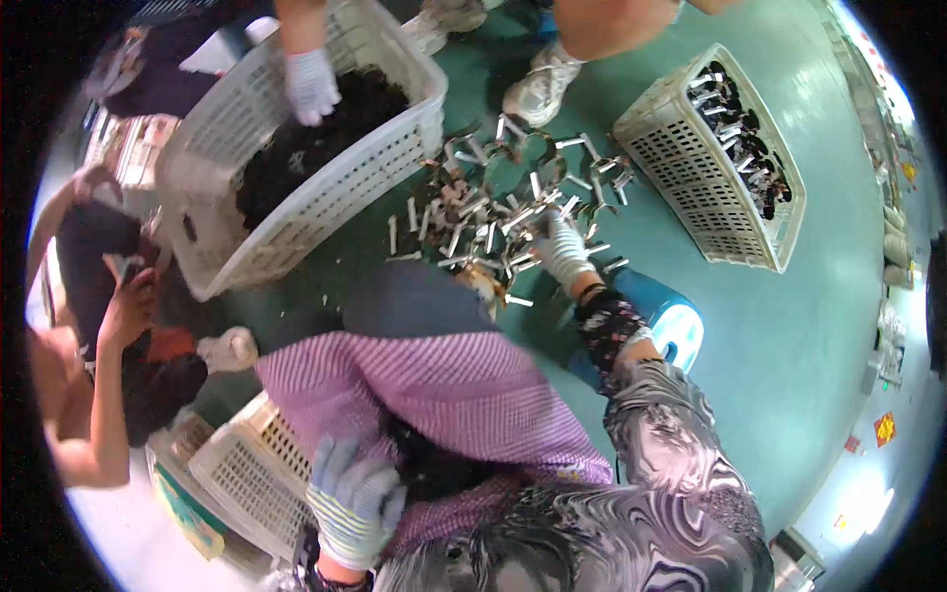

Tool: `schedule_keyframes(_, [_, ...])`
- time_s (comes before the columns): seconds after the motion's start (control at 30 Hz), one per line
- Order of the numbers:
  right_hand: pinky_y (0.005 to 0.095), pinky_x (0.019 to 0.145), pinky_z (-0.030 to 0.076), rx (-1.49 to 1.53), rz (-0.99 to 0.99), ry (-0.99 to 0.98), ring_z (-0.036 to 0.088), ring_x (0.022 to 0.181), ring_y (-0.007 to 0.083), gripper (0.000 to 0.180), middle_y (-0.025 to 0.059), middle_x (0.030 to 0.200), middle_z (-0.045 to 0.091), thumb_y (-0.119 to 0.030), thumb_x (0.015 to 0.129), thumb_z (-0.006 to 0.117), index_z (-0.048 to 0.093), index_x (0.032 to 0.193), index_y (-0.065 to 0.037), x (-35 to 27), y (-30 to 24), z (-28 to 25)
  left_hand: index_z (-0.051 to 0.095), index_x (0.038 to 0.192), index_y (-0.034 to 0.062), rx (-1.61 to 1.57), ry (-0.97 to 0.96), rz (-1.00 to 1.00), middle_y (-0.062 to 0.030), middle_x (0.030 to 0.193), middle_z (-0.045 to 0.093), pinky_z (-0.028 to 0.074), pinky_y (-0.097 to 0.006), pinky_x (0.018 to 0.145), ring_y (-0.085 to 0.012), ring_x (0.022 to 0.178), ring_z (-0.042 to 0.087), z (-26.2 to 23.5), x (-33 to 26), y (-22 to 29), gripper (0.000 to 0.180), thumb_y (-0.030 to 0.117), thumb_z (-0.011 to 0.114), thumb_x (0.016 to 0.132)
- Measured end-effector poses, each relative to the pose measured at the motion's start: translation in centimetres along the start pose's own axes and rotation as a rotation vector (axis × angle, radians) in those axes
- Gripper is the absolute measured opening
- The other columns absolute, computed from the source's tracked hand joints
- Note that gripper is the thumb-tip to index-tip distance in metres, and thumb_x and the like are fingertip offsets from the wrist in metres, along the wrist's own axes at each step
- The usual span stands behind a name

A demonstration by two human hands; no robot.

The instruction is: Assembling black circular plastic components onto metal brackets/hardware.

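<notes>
My right hand (pixel 564 249), in a white knit glove with a patterned sleeve, reaches down to a loose pile of dark curved pieces with white strips (pixel 493 212) on the floor. Its fingers are bent together at the pile's near right side; what they grip, if anything, is hidden. My left hand (pixel 355 503), in a striped glove, rests at the purple checked apron (pixel 454 395) over my lap, its fingers loosely bent and apart, with nothing visible in them. Beside it, a dark mass (pixel 434 464) lies in a fold of the apron.
Across from me at left, a co-worker's gloved hand (pixel 312 87) dips into a white crate (pixel 365 178) of black material. A slatted crate (pixel 666 163) of tagged dark pieces stands right. A blue stool (pixel 681 331) sits by my right arm. Another person's bare arm (pixel 109 395) is at left.
</notes>
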State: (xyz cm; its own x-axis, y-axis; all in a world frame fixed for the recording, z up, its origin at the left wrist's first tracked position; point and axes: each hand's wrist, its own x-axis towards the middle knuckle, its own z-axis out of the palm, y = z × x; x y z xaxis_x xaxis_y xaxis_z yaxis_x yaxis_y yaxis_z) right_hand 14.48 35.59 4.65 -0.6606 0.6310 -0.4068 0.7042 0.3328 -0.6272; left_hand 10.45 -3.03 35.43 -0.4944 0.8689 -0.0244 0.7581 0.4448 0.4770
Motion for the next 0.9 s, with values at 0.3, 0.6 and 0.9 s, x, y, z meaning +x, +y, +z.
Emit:
schedule_keyframes(0.3, [0.0234, 0.073, 0.044, 1.088, -0.123, 0.002, 0.055, 0.080, 0.0118, 0.017, 0.0070, 0.093, 0.061, -0.001, 0.083, 0.046, 0.054, 0.098, -0.002, -14.3, -14.2, -8.6, 0.055, 0.110, 0.0008, -0.695, 0.457, -0.653, -0.0076, 0.090, 0.062, 0.047, -0.027, 0.072, -0.0128, 0.081, 0.058, -0.3, 0.5, 1.0, 0.031, 0.002, 0.060, 0.079])
schedule_keyframes(0.6, [0.0328, 0.070, 0.049, 0.748, -0.729, -0.827, 0.061, 0.076, 0.0225, 0.043, 0.0120, 0.092, 0.059, 0.004, 0.064, 0.070, 0.053, 0.101, -0.009, -26.9, -25.4, -7.8, 0.051, 0.094, 0.0071, -1.915, 0.571, -0.556, -0.0136, 0.101, 0.060, 0.046, -0.036, 0.087, -0.0241, 0.094, 0.059, -0.5, 0.1, 1.2, 0.017, 0.015, 0.060, 0.082])
schedule_keyframes(0.9, [0.0353, 0.072, 0.051, 0.323, -1.113, -0.624, 0.063, 0.084, 0.0319, 0.051, 0.0188, 0.115, 0.057, -0.026, 0.063, 0.079, 0.052, 0.103, -0.010, -28.2, -26.6, -5.4, 0.046, 0.123, 0.0085, -2.143, 0.638, -0.421, -0.0096, 0.105, 0.056, 0.046, -0.033, 0.082, -0.0210, 0.091, 0.057, -0.1, -0.9, 1.0, 0.064, 0.058, 0.052, 0.083])
